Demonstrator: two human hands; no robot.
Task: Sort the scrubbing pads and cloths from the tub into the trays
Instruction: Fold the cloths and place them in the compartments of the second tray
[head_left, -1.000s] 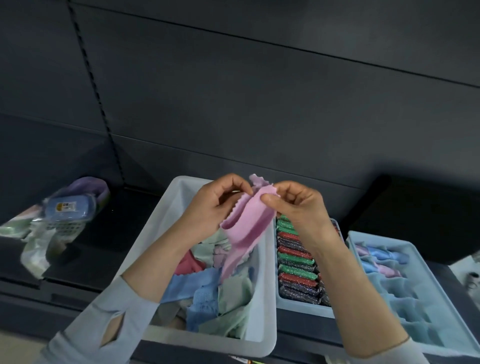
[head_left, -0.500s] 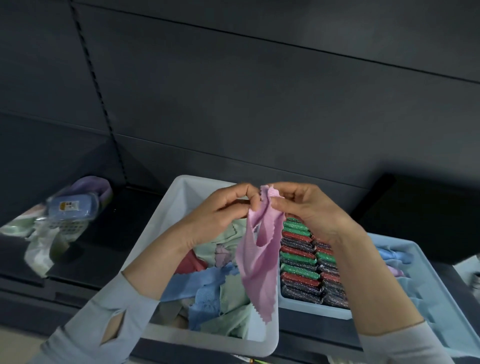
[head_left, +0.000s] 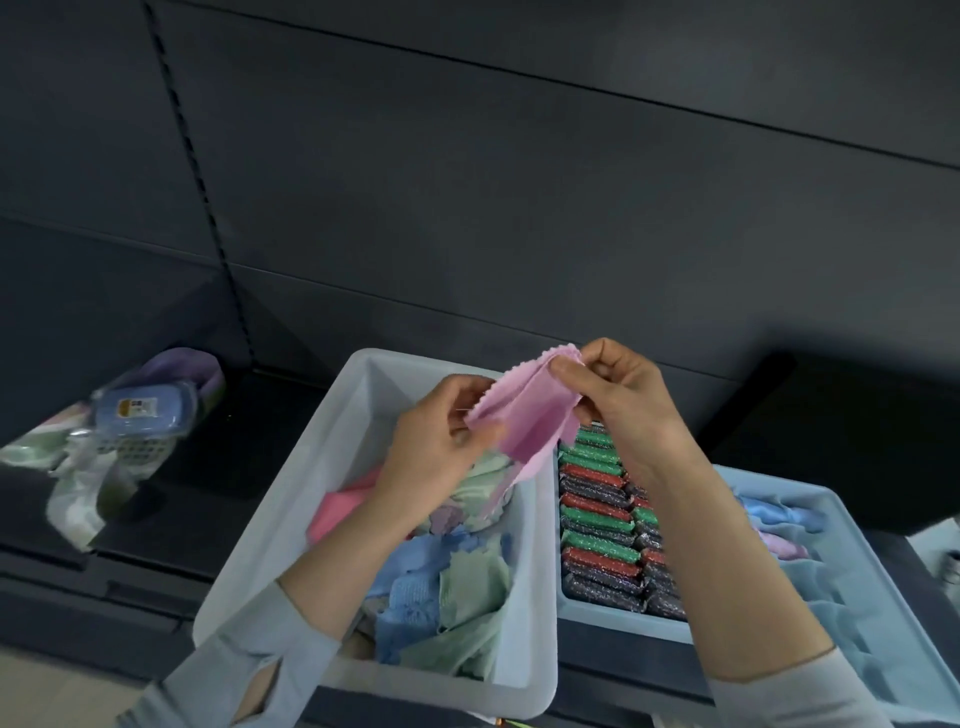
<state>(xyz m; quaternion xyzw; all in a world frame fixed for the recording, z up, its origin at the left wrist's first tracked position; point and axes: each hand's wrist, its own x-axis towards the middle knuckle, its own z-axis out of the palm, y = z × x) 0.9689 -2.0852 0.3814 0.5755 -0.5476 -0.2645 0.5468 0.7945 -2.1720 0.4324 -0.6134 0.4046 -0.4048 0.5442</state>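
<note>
Both my hands hold a pink cloth (head_left: 524, 415) with a zigzag edge above the white tub (head_left: 332, 452). My left hand (head_left: 441, 441) pinches its lower left edge. My right hand (head_left: 618, 395) pinches its upper right corner. The cloth lies folded between them, its tail hanging toward the tub. Inside the tub lie several loose cloths (head_left: 447, 582) in blue, green, pink and lilac. To its right a blue tray (head_left: 623, 626) holds rows of red, green and dark glittery scrubbing pads (head_left: 597, 525). Further right a blue compartment tray (head_left: 893, 613) holds a few folded cloths.
On the dark shelf at the left sit a blue packaged item (head_left: 143, 410) and a perforated basket (head_left: 132, 452) with pale cloths spilling out. A dark panelled wall rises behind the shelf. A small pale object shows at the far right edge.
The pink cloth hung long from both hands held close together; now my hands have drawn apart, the right higher, and the cloth is gathered and folded between them.
</note>
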